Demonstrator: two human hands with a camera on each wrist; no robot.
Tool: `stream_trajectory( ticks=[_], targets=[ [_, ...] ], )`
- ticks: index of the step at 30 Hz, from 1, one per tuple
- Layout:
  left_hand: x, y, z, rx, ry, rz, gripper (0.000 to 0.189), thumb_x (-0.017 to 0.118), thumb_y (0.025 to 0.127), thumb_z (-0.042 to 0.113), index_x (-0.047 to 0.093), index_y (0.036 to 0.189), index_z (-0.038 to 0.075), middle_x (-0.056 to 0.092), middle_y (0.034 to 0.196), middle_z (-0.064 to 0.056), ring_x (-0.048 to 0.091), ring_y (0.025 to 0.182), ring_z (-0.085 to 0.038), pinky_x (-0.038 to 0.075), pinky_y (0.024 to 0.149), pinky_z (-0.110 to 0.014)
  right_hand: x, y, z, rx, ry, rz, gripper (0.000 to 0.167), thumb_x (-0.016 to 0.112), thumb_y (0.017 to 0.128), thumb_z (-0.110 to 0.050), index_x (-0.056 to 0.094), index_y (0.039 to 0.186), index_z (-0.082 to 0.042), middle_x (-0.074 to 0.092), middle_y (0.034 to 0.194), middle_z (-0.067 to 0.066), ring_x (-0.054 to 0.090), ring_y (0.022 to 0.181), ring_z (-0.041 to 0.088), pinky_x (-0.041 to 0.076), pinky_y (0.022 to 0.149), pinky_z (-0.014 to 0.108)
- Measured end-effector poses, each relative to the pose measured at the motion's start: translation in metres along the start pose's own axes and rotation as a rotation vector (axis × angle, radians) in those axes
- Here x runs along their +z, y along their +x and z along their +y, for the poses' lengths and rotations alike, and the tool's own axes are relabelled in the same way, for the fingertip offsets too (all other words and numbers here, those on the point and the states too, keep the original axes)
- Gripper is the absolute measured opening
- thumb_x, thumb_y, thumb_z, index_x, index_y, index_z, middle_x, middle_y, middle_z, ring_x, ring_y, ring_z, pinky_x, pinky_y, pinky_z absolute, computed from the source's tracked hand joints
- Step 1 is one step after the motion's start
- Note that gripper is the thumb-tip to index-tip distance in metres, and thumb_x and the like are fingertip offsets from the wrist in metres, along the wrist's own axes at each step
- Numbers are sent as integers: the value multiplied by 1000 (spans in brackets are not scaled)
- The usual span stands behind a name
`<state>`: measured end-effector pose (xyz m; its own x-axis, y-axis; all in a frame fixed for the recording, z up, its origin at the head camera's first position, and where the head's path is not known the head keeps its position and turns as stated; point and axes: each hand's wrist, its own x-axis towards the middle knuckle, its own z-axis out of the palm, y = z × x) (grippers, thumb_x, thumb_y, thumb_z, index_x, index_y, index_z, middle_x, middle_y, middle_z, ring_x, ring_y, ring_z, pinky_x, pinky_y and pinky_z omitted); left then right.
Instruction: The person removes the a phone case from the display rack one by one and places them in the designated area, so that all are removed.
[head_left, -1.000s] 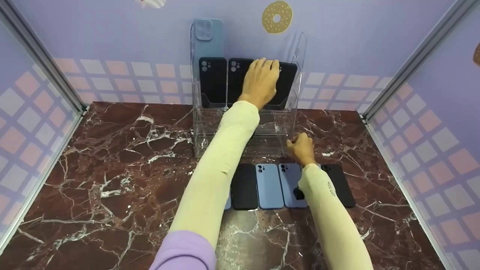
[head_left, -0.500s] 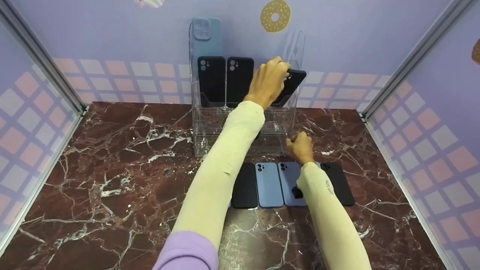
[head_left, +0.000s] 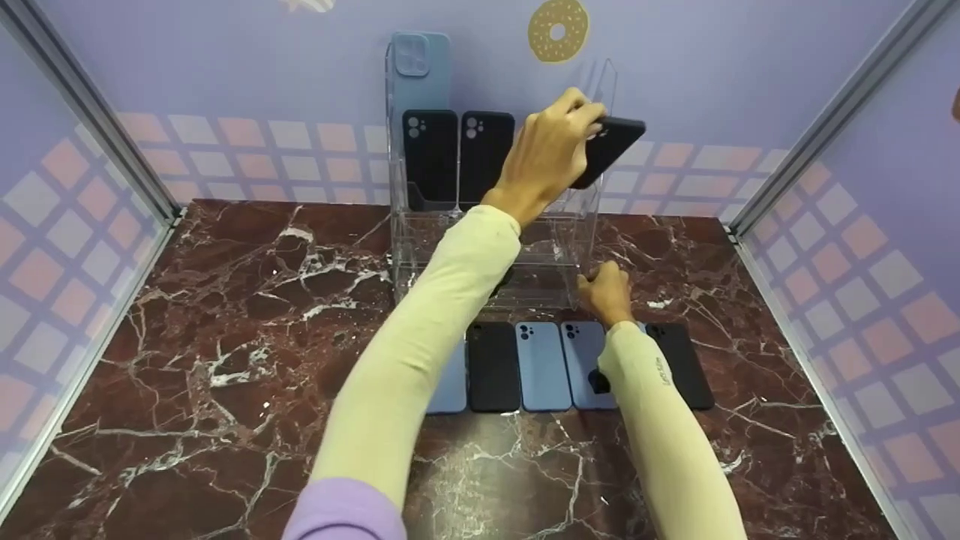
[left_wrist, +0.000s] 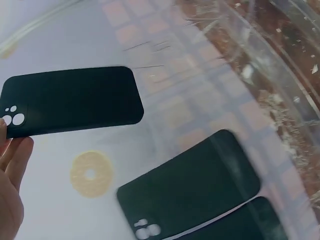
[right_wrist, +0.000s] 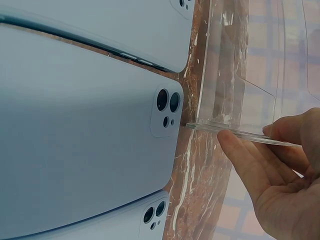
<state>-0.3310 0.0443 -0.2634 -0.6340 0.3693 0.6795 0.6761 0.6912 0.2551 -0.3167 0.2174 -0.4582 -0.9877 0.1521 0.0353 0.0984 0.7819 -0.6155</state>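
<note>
In the head view my left hand (head_left: 544, 154) pinches the camera end of a black phone case (head_left: 611, 150), held tilted above the right part of a clear acrylic display stand (head_left: 525, 292). The left wrist view shows that phone case (left_wrist: 75, 102) with its camera holes beside the fingers. Two more black phone cases (head_left: 431, 161) stand upright in the rack, and a light blue phone case (head_left: 421, 90) rises behind them. Low at the stand's right side is my right hand (head_left: 607, 292); in the right wrist view its thumb and fingers pinch the clear side panel (right_wrist: 240, 132).
A row of several phone cases lies flat in front of the stand, among them a light blue one (head_left: 544, 367) and a black one (head_left: 682, 367). My right forearm crosses above part of this row. Patterned walls (head_left: 300, 75) enclose the marbled tabletop (head_left: 225, 300).
My left hand has taken hold of the right-hand black phone case, tipped it and lifted it up and to the right out of the stand. My right hand stays in place.
</note>
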Motion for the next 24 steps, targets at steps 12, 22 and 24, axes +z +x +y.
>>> stream_trajectory(
  ticks=[12, 22, 24],
  targets=[
    [-65, -48, 0, 70, -241, 185, 21, 55, 101, 3, 67, 115, -7, 67, 111, -16, 69, 94, -22, 49, 89, -15, 2, 8, 2, 7, -6, -8, 32, 62, 95, -17, 70, 110, 10, 69, 114, 29, 63, 113, 46, 45, 102, 54],
    [-106, -128, -44, -137, -268, 211, 15, 61, 96, -2, 68, 108, -8, 68, 104, -19, 68, 92, -28, 56, 86, -31, -3, 13, 4, 22, -6, -18, 33, 60, 95, -19, 71, 109, 8, 69, 117, 29, 61, 116, 46, 42, 105, 56],
    [-110, -144, -55, -211, -245, 187, 14, 64, 94, -2, 69, 107, -6, 68, 101, -18, 67, 88, -28, 56, 81, -34, -4, 14, 6, 21, -9, -16, 32, 60, 95, -19, 71, 109, 8, 69, 116, 28, 62, 116, 45, 43, 104, 56]
  ],
)
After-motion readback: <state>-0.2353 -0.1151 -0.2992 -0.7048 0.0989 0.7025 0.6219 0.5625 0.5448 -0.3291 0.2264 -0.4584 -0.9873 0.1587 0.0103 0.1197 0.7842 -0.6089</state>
